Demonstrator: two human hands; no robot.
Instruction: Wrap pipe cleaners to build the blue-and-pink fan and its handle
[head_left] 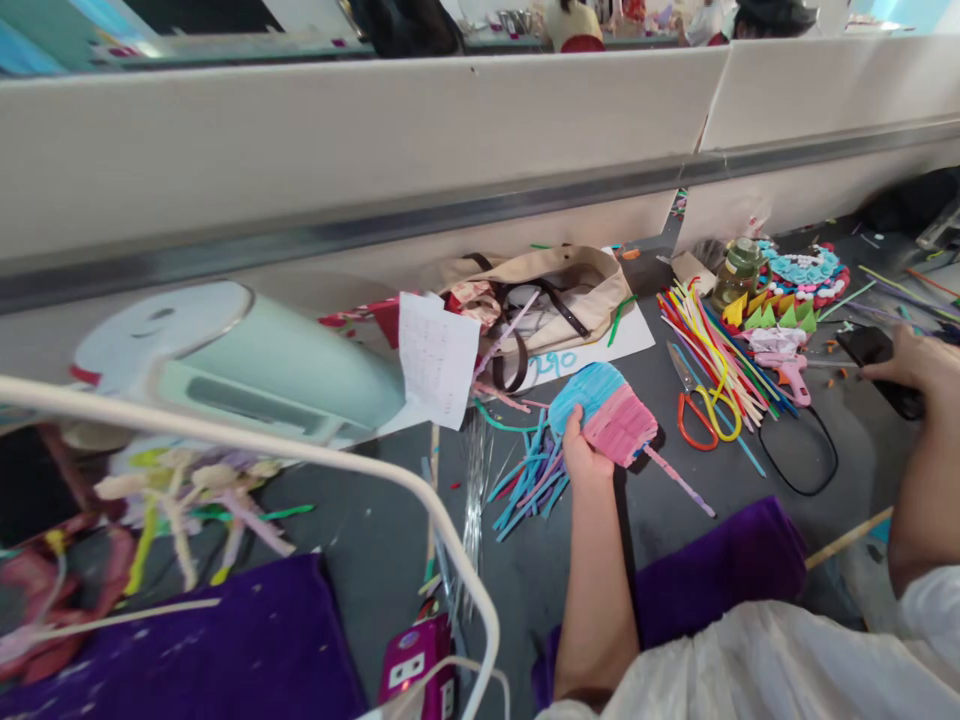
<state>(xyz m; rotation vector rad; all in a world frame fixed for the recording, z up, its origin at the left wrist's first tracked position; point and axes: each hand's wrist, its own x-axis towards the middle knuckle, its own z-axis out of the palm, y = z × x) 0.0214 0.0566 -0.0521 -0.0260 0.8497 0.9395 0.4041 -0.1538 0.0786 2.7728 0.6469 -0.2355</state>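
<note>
The person's left hand grasps the paddle, thumb laid over its blue part, above the middle of the table. Its stick points to four o'clock; loose blue stems lie at eight o'clock from it, the scissors at three. Fuzzy and thin, it looks very light, soft on the surface and unlikely to slip, but pinching could flatten the pile, and the slim stick may bend. A flat hold across the body, as here, seems kindest. Farther out towards three o'clock, the right hand touches the phone; whether it grips cannot be told. That is probably stiff and slick, best taken by its long edges.
</note>
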